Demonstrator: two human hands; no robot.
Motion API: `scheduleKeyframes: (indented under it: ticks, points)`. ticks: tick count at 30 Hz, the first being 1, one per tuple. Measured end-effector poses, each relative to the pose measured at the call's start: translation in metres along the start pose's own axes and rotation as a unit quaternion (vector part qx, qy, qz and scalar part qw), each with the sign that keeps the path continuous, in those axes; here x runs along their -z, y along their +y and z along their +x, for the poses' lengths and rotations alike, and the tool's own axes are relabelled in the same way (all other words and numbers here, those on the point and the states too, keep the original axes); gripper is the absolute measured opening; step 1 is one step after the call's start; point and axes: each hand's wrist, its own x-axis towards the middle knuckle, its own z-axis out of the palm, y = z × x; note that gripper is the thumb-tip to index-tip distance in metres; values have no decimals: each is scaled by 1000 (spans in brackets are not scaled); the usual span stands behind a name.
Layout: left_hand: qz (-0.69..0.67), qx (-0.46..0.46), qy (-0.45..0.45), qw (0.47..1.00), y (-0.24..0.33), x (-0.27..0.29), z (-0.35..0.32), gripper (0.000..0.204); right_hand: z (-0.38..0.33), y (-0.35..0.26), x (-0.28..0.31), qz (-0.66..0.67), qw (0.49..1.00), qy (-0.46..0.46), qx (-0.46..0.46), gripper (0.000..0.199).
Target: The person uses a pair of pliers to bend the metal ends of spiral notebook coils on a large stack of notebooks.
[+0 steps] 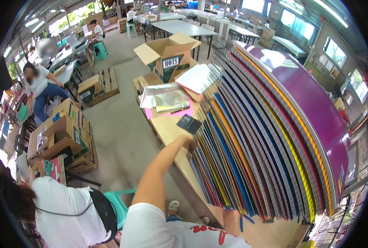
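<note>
A tall, leaning stack of spiral-bound notebooks (250, 136) with covers of several colours stands on the wooden tabletop (167, 130). A glossy purple cover (312, 91) lies on top. My left arm reaches forward, and my left hand (187, 142) is at the stack's left side, by the wire bindings; its fingers are hidden. Just beyond that hand sits a dark calculator (189, 123). Low at the stack's near side, part of my right hand or wrist (232, 219) shows, its fingers out of sight. A blue pen-like thing (245, 220) is beside it.
Behind the calculator lie a pink sheet (180, 113), clear plastic sleeves (167, 99) and white papers (196, 78). An open cardboard box (169, 58) stands beyond. At left are more cartons (74, 138), a green stool (118, 204) and a seated person in white (68, 208) close by.
</note>
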Motion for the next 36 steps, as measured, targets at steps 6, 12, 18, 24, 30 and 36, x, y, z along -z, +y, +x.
scheduleKeyframes:
  ticks: [6, 12, 18, 24, 30, 36]
  points:
    - [54, 20, -83, 995, 30, -16, 34, 63, 53, -44, -44, 23, 999, 28, 39, 87]
    - [5, 12, -84, 996, 17, -23, 29, 62, 95, -83, -52, 25, 997, 23, 67, 87]
    - [-111, -29, -47, 992, -20, -37, -13, 62, 124, -105, -53, 10, 996, -5, 93, 87]
    - [-229, -82, -29, 969, -47, -111, -56, 61, 151, -140, -43, -13, 992, -24, 127, 88]
    - [-357, -126, -10, 925, -71, -199, -70, 61, 175, -168, -42, -37, 987, -63, 145, 88]
    - [-470, -148, 49, 869, -85, -269, -75, 60, 191, -186, -26, -47, 983, -99, 151, 89]
